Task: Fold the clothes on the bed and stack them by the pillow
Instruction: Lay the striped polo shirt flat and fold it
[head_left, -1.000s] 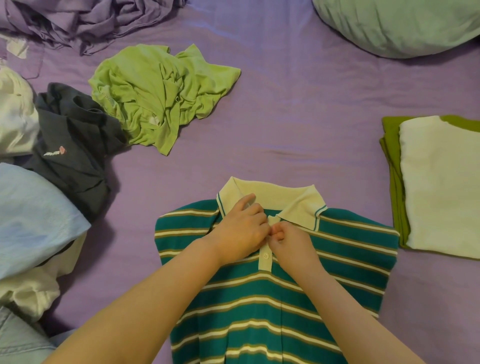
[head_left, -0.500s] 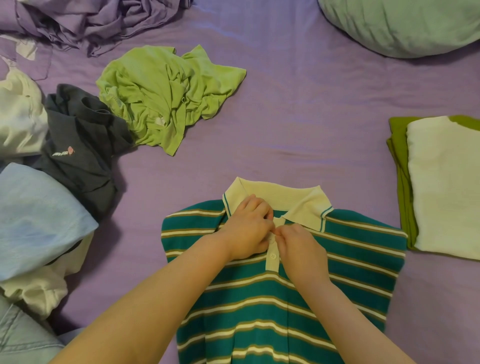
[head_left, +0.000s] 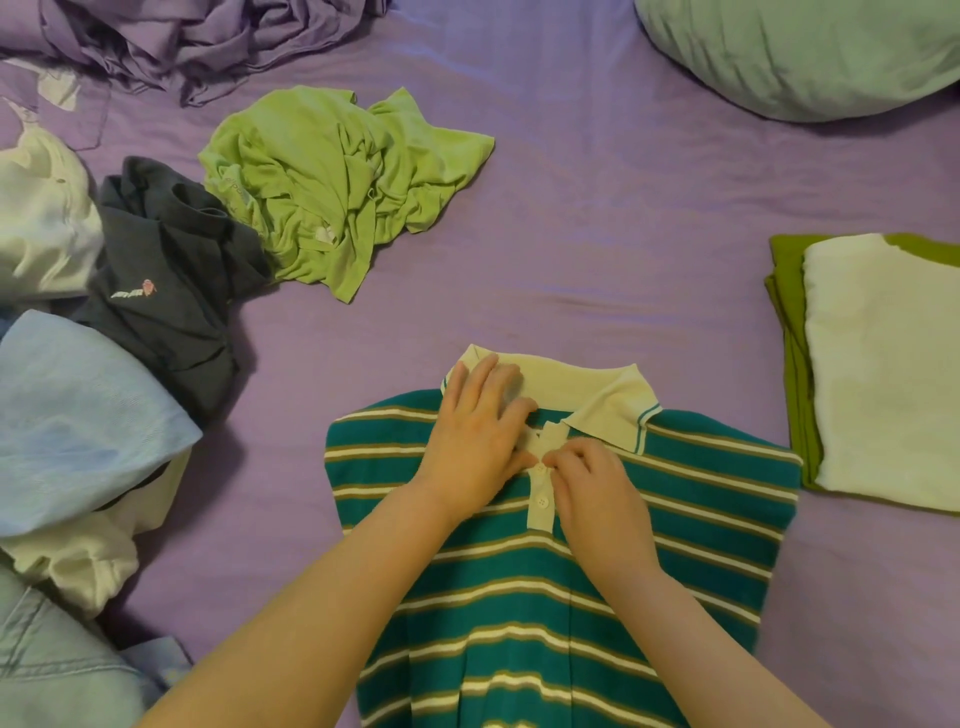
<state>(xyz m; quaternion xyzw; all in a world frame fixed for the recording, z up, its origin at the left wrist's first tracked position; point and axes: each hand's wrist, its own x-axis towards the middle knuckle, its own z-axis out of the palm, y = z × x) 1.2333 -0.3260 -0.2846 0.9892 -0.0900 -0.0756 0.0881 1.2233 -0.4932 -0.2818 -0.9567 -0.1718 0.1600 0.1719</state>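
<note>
Two hands work at the neck of the striped polo shirt (head_left: 571, 561), which lies face up on the purple bed sheet (head_left: 597, 234) at the near edge of the head view. The left hand (head_left: 478, 431) has moved up from the placket and now lies flat, fingers extended, on the cream collar (head_left: 597, 395). The right hand (head_left: 597, 493) still pinches the button placket (head_left: 543, 493) (buttoning appears nearly done). Folding comes next; the folded stack (head_left: 883, 374) sits right, below the pillow (head_left: 805, 52).
</note>
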